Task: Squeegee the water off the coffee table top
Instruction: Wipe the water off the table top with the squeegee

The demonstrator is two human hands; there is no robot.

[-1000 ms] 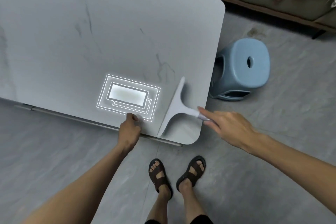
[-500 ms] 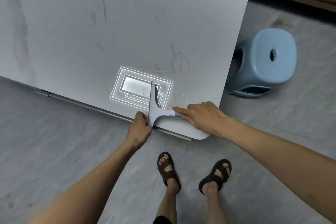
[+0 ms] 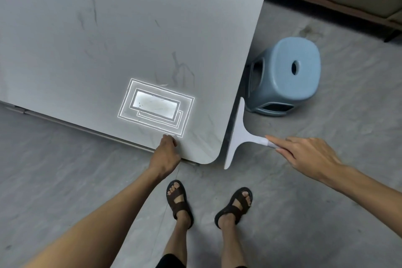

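Swept off the table [image 3: 130,28], squeegee [image 3: 236,135] now beside blue stool [image 3: 289,74]

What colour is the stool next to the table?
Light blue, with a round hole in its seat; the stool shows clearly in the head view.

the right hand [image 3: 309,154] has swept the squeegee [image 3: 238,135] off the table's [image 3: 130,28] right edge, blade now over the floor.

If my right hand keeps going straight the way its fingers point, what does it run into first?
The right hand points left, holding the squeegee, whose blade sits just off the table's right edge. That edge likely comes first, though height is unclear.
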